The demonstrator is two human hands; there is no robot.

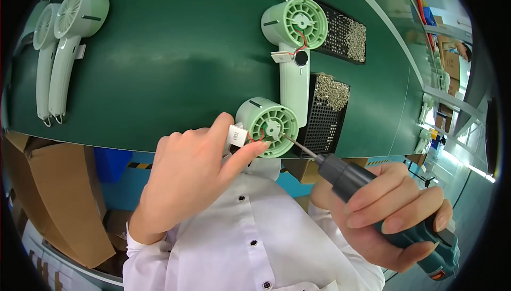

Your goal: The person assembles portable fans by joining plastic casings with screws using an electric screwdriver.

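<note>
At the table's near edge, my left hand (183, 171) has its thumb and forefinger closed around the round head of a pale green handheld fan (245, 114). The fan's open back shows ribs and a central hub. Red wires run from it to a small white block (237, 135) beside my fingers. My right hand (391, 214) grips a dark green and black electric screwdriver (346, 176). Its thin bit slants left and reaches the fan's ribbed opening, right of the hub. The exact contact at the tip is too small to make out.
Another fan (274, 25) lies just beyond, its handle pointing toward me, with red wires showing. Beside it are two black perforated trays (318, 131) of small screws (332, 93). More fans (64, 62) lie at the left. A cardboard box (64, 200) stands below the table's left edge.
</note>
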